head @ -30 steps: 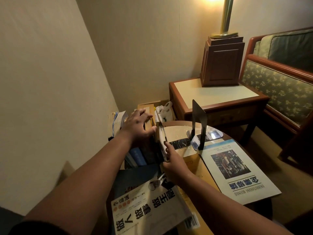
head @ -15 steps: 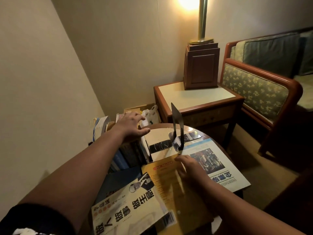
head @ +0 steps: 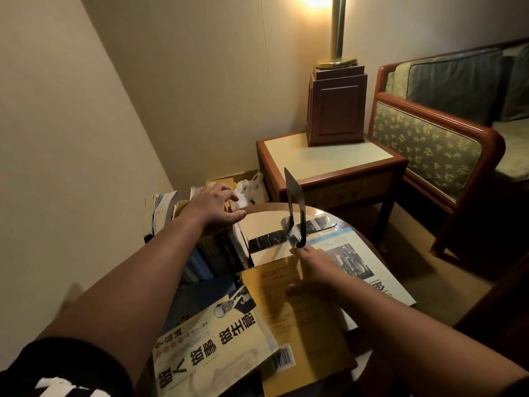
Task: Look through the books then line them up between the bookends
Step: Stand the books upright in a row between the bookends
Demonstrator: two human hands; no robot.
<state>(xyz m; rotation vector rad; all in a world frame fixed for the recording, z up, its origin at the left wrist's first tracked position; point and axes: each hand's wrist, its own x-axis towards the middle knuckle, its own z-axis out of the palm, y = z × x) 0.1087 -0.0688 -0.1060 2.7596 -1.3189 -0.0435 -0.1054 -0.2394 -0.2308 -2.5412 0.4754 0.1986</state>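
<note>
Left hand (head: 213,207), fingers spread, rests on the tops of the upright books (head: 217,253) at the table's (head: 259,207) far left. The black bookend (head: 294,202) stands upright to their right, apart from them. The right hand (head: 312,270), fingers straight, touches its near foot.

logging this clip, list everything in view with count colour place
round table: 1, brown, foreground
bookend: 1, black, upright, centre
standing books: several, blue and dark, left of bookend
flat books: at least 4, cream, yellow, white, blue-edged, on round table
side table: 1, brown, behind
lamp: 1, brass, on side table
armchair: 1, green patterned, right
plastic bag: 1, white, floor corner
left hand: 1, on standing books
right hand: 1, fingertips at bookend's foot
</note>
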